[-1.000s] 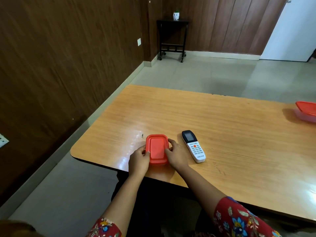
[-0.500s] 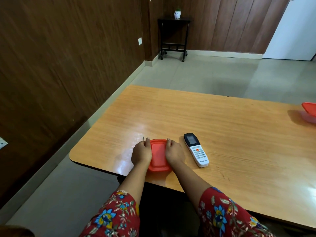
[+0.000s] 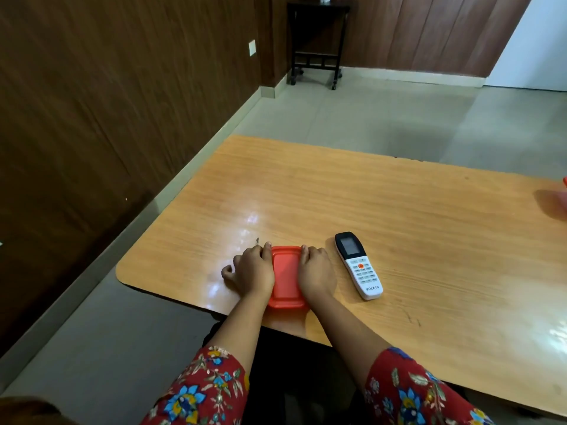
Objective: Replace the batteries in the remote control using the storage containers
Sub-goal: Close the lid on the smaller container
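Your left hand (image 3: 253, 268) and right hand (image 3: 316, 269) are clamped on the red-lidded container (image 3: 287, 276); the Voltas remote (image 3: 358, 265) sits just right of them.

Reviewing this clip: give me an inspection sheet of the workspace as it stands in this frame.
Surface: wooden table, glossy, faint scratches near the front edge.
Job's things: red container, lid on, at the front edge; remote control face up, just right of it, apart.
Clutter: a second red container barely visible at the right frame edge.
Grippers: left hand and right hand press the container's sides.
Cables: nothing seen.
Surroundings: wood-panelled walls, tiled floor, dark side table in the corner.
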